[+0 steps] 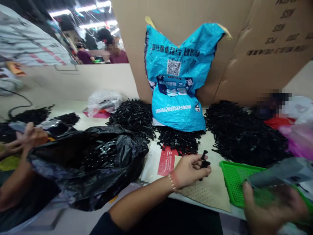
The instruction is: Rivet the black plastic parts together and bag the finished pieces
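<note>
My left hand (pixel 189 171) is closed, its fingertips pinching small black plastic parts (pixel 204 160) over a beige patterned mat (pixel 207 192). My right hand (pixel 274 209) is smeared by motion at the lower right. Its thumb lies at the near end of a grey cylindrical tool (pixel 278 173), and whether the fingers grip it cannot be made out. Below the tool sits a green perforated basket (pixel 241 179), partly hidden. A heap of black parts (pixel 179 140) lies just beyond my left hand, beside a red and white printed sheet (pixel 167 160).
A black plastic bag (pixel 97 192) with black parts inside gapes at the left. More black heaps (pixel 246 133) spread along the table. A blue printed sack (pixel 178 107) stands against tall cardboard (pixel 244 65). At far left, a co-worker's hand (pixel 33 135) holds a grey tool.
</note>
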{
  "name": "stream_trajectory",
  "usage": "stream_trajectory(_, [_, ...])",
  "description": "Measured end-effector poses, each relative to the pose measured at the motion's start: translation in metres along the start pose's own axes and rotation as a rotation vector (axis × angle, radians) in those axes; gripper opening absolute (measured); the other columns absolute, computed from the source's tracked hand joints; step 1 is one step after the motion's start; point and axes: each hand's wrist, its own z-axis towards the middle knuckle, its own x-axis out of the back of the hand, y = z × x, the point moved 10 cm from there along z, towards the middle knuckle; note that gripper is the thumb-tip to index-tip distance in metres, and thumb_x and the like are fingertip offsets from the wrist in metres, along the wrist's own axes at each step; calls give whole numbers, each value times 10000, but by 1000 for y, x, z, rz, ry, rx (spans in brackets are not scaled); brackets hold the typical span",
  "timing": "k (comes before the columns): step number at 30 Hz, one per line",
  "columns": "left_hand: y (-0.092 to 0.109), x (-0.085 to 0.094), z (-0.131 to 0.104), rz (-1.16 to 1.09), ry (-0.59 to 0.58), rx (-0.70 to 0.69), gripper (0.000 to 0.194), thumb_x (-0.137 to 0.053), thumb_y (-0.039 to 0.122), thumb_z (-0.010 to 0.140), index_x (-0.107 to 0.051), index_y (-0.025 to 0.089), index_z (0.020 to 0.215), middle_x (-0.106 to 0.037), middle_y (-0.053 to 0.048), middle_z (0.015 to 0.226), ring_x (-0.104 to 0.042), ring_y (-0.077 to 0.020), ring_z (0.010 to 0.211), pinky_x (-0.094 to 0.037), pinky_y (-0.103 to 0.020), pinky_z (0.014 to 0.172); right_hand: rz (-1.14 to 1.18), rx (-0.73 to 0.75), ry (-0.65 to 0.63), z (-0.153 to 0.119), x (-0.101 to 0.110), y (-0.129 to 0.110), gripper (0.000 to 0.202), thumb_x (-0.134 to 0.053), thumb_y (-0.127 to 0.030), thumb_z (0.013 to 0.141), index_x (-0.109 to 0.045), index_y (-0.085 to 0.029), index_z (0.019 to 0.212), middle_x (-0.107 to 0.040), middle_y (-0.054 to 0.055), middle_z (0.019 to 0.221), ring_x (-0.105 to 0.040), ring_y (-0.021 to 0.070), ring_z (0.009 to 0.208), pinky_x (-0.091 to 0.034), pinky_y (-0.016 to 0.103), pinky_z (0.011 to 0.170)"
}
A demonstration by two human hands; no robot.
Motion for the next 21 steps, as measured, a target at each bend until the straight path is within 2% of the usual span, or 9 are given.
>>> stream_trajectory(1, [30, 19, -20, 83, 34, -86, 510, -765, 303, 721, -651, 130, 1187, -715, -87, 930, -669, -172, 803, -525, -258, 717, -95, 166, 55, -10, 5, -16, 1007, -847, -322, 593, -333, -300, 1458, -478, 192, 1308, -433, 469, 1223, -369, 671, 958])
stream_trajectory(3, [91, 70, -70, 345, 203, -262, 515, -718, 312, 767, -627, 163, 1252, -685, -111, 1153, -666, -205, 921, -529, -310, 850, -124, 356, 21, -25, -2, -39, 956, -844, -323, 593, -386, -336, 1432, -555, 168, 1158, -560, 445, 1051, -460, 635, 833])
stream_trajectory(6, [161, 157, -144, 781, 561, -348, 521, -669, 354, 802, -598, 206, 1298, -662, -77, 1236, -658, -246, 1011, -501, -363, 943, -10, 312, -227, -17, -40, -50, 686, -751, -399, 714, -492, -255, 1333, -591, 130, 1032, -607, 361, 950, -498, 566, 821])
stream_trajectory(8, [180, 209, -177, 1050, 712, -264, 535, -651, 412, 799, -601, 216, 1294, -703, -55, 1157, -670, -270, 990, -509, -372, 922, 4, 294, -359, -4, -67, -53, 554, -658, -435, 802, -521, -207, 1288, -578, 149, 1129, -570, 347, 1059, -448, 558, 931])
stream_trajectory(11, [171, 265, -191, 1361, 704, 2, 575, -618, 507, 780, -632, 182, 1254, -720, -85, 1116, -680, -316, 968, -529, -396, 874, -4, 387, -492, 16, -105, -51, 490, -572, -433, 868, -528, -185, 1288, -555, 158, 1217, -539, 319, 1135, -431, 499, 975])
stream_trajectory(13, [166, 279, -187, 1514, 684, 53, 634, -622, 525, 761, -623, 131, 1258, -679, -141, 1198, -642, -345, 1073, -487, -428, 953, -83, 455, -555, 25, -130, -38, 462, -522, -425, 891, -552, -163, 1270, -571, 162, 1191, -559, 311, 1099, -462, 471, 926])
stream_trajectory(16, [178, 262, -157, 1651, 684, -108, 582, -539, 491, 839, -598, 120, 1283, -624, -153, 1288, -593, -306, 1171, -419, -416, 1043, -261, 504, -694, 27, -167, -5, 404, -454, -357, 915, -599, -132, 1219, -611, 164, 1152, -583, 302, 1047, -487, 442, 880])
stream_trajectory(19, [175, 226, -88, 1704, 468, -213, 429, -464, 376, 906, -628, 189, 1255, -668, -84, 1234, -624, -236, 1120, -447, -347, 1013, -450, 502, -862, 18, -196, 26, 356, -448, -249, 909, -630, -115, 1184, -645, 156, 1140, -593, 295, 1033, -484, 409, 888])
stream_trajectory(21, [151, 210, -29, 1780, 233, -147, 374, -484, 262, 894, -652, 228, 1226, -680, -60, 1212, -625, -216, 1117, -458, -308, 987, -559, 484, -944, 11, -208, 38, 332, -457, -206, 901, -651, -123, 1157, -653, 155, 1133, -602, 293, 1015, -483, 392, 869])
